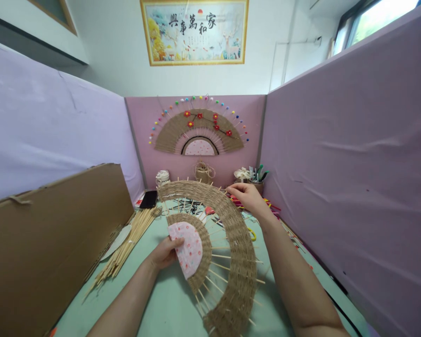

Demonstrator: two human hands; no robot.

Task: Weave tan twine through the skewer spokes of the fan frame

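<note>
A half-round fan [238, 224] of woven brown twine on thin wooden sticks is held up over the table, tilted with its straight side toward the lower left. My left hand [165, 252] grips it at the pink, red-dotted half circle [189, 248], thumb on the front and the other fingers behind. At the upper outer edge of the weave, my right hand [247, 194] is closed in a pinch beside the stick tips. Whatever sits between those fingertips is too small to make out. Bare stick ends jut past the outer band.
A finished-looking fan [199, 131] with red flowers and coloured balls hangs on the pink back panel. Wooden sticks [126, 248] and a cardboard sheet [63, 234] lie left. Behind stand a twine ball [204, 173] and a pen holder [257, 180]. Yellow-handled scissors [252, 234] lie behind the fan.
</note>
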